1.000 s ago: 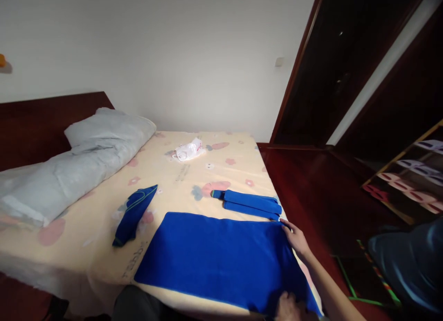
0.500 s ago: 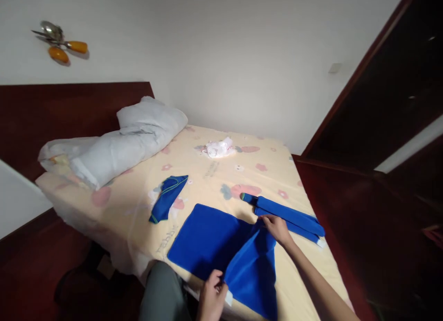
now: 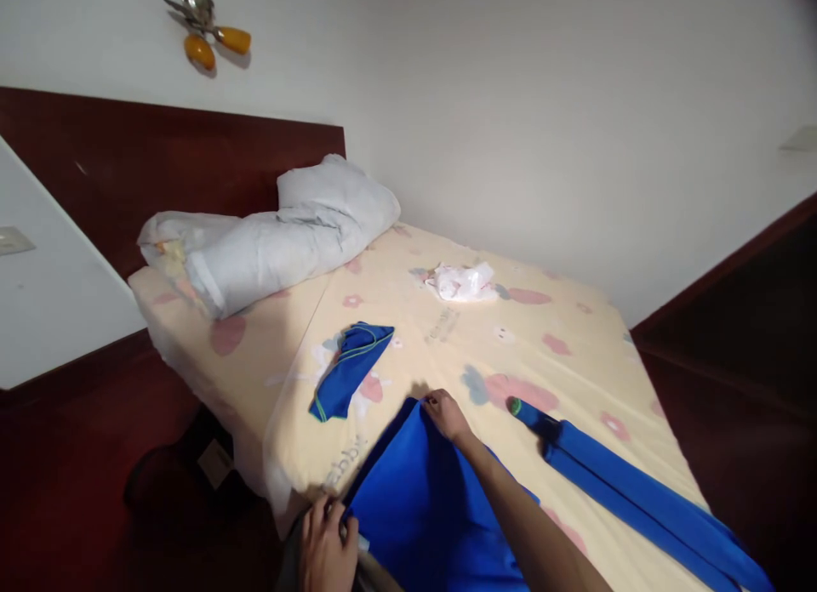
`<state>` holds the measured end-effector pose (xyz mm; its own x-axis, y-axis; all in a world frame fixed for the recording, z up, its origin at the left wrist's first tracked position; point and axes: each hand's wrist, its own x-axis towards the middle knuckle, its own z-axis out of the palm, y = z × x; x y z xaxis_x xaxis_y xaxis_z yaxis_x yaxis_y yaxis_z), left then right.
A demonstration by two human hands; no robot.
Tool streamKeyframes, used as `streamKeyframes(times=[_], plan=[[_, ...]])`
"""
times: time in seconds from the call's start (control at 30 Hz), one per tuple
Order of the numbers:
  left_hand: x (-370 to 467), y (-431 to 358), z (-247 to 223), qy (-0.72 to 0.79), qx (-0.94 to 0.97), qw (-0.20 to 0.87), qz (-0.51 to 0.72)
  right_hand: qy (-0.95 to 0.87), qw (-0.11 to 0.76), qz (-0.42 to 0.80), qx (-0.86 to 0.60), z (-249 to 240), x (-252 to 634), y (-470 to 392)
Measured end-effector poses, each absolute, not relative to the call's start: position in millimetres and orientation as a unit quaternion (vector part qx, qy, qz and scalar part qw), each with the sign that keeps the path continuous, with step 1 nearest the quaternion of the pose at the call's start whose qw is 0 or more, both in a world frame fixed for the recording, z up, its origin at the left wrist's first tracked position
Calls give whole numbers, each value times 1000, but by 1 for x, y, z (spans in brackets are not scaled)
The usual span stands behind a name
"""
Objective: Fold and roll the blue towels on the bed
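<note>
Blue cloth (image 3: 414, 498): on the bed (image 3: 574, 320) at its near side, between the two hands; a darker blue strip shows along its left edge.
Right hand (image 3: 447, 413): nearly closed, fingers pinching the cloth's far edge, forearm reaching across above it.
Left hand (image 3: 328, 545): fingers bent, at the cloth's near left corner, just beside a small white tag (image 3: 363, 543); whether it grips the cloth, I cannot tell.
Long folded piece (image 3: 638, 494): blue, with a green-tipped end, lying to the right of the cloth.
Small blue piece (image 3: 354, 367): green-trimmed, crumpled, beyond the cloth and to its left.
White bag (image 3: 465, 281): farther back on the patterned sheet.
Grey quilt (image 3: 274, 247): bunched near the dark headboard (image 3: 159, 150).
</note>
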<state>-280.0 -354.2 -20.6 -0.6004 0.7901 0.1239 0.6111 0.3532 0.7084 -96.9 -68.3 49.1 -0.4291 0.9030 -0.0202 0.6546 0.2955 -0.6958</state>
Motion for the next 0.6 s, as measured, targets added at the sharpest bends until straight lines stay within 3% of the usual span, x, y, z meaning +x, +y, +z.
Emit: streamKeyframes(times=[0.17, 0.33, 0.47, 0.6], plan=[[-291, -346, -43, 829, 436, 101, 334, -759, 172, 382, -498, 21, -125, -53], [-297, -353, -52, 808, 392, 193, 396, -717, 178, 469, -484, 17, -120, -47], [-298, -352, -33, 757, 310, 282, 501, -672, 209, 515, -488, 39, -107, -50], [-298, -348, 2, 689, 233, 353, 588, -644, 277, 509, -498, 90, -77, -73]])
